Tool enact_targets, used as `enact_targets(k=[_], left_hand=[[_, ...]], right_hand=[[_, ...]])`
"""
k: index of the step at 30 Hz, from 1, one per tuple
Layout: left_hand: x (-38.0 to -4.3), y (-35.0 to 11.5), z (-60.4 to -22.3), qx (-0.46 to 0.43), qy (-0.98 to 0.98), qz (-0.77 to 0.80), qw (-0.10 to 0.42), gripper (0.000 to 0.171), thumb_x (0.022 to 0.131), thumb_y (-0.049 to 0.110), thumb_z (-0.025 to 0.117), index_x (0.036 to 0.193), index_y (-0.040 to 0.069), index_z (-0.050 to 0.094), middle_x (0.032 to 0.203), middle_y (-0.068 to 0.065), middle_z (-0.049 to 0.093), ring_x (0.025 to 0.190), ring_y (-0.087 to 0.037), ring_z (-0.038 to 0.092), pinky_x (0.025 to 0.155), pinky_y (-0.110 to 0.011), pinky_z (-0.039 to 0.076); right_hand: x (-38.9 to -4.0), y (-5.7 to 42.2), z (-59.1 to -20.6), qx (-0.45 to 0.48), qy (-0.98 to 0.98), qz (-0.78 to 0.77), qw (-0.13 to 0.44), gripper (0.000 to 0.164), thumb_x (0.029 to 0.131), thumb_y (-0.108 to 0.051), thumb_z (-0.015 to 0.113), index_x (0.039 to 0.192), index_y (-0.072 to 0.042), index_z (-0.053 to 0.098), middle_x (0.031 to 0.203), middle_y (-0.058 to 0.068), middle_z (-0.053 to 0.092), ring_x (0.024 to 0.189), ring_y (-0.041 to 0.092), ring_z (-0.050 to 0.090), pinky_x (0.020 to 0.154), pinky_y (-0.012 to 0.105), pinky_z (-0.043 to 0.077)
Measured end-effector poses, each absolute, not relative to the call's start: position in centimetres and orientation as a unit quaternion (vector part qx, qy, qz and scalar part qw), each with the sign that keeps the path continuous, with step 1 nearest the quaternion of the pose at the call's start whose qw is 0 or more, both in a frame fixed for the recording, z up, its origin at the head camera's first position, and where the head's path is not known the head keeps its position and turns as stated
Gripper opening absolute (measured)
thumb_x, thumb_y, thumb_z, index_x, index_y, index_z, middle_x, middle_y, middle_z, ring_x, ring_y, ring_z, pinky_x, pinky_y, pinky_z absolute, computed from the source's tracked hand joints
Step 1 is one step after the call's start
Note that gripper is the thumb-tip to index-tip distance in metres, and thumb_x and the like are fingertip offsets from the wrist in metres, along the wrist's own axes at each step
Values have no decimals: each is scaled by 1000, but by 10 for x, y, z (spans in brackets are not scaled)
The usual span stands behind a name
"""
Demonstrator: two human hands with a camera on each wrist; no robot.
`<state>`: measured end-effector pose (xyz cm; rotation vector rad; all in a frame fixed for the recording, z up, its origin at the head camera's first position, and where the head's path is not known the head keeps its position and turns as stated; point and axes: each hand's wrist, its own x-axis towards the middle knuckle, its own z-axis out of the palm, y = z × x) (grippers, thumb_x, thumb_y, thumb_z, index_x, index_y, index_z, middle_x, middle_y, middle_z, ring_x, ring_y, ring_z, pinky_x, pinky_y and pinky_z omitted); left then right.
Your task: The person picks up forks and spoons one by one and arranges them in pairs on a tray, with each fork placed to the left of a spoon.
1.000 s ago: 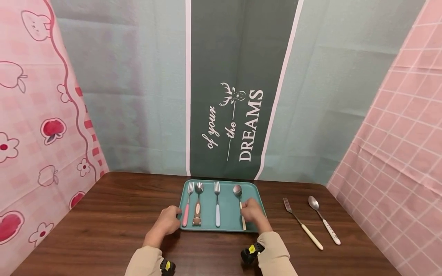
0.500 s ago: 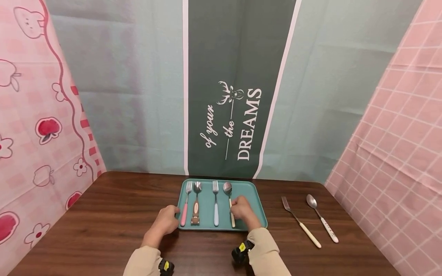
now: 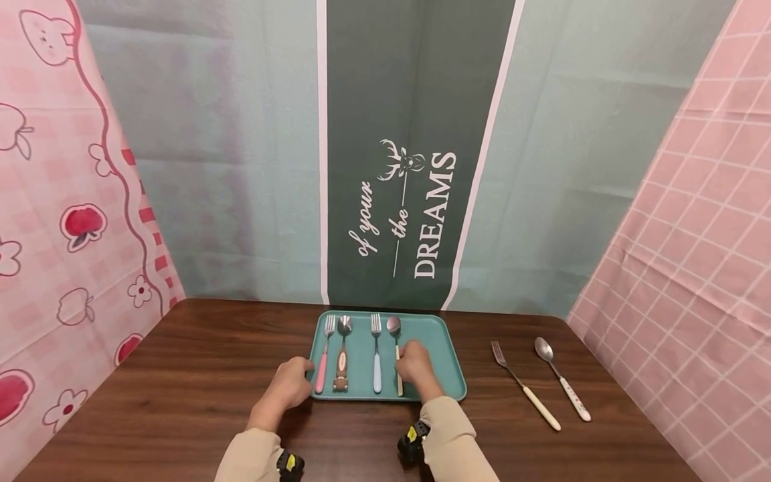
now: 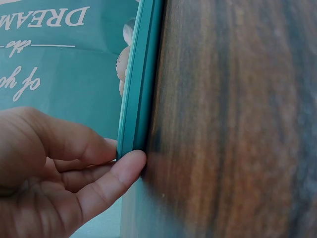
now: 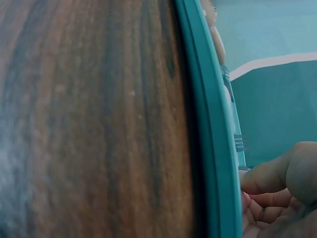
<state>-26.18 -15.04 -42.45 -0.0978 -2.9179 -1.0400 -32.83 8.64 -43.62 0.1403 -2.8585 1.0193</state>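
The person's right hand has its grip closed round the handle of a cream-handled spoon, whose bowl points to the far side; the spoon is within the teal tray, near its middle, just right of a fork with a light blue handle and apart from it; whether the spoon rests on the tray's floor cannot be told; the left hand is at the tray's left edge, its grip pinching the rim between thumb and fingers; inside the tray at the left, a fork with a pink handle and a spoon with a brown handle lie side by side, heads to the far side; the tray sits on the far part of the dark counter; right of it, a fork with a pale yellow handle and a spoon with a white handle lie slanted on the counter; a grey-green cloth hangs at the far side.
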Motion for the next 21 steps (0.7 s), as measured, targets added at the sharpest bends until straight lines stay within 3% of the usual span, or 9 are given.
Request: enact_targets(k=[11, 21], left_hand=[[-262, -152, -425, -34, -941, -337, 22, 42, 66, -11, 53, 107, -13, 62, 108, -24, 60, 107, -39, 52, 89, -48, 42], [-262, -151, -425, -30, -940, -340, 16, 40, 68, -11, 55, 107, -14, 61, 108, -26, 60, 106, -38, 53, 87, -48, 43]], right_hand=[[-331, 80, -439, 14, -940, 336, 50, 43, 70, 10, 56, 45, -14, 32, 44, -6, 20, 40, 10, 20, 39, 23, 18], [-334, 82, -440, 12, -941, 337, 25, 41, 72, 9, 56, 46, -14, 34, 43, -5, 26, 37, 10, 31, 37, 23, 28]])
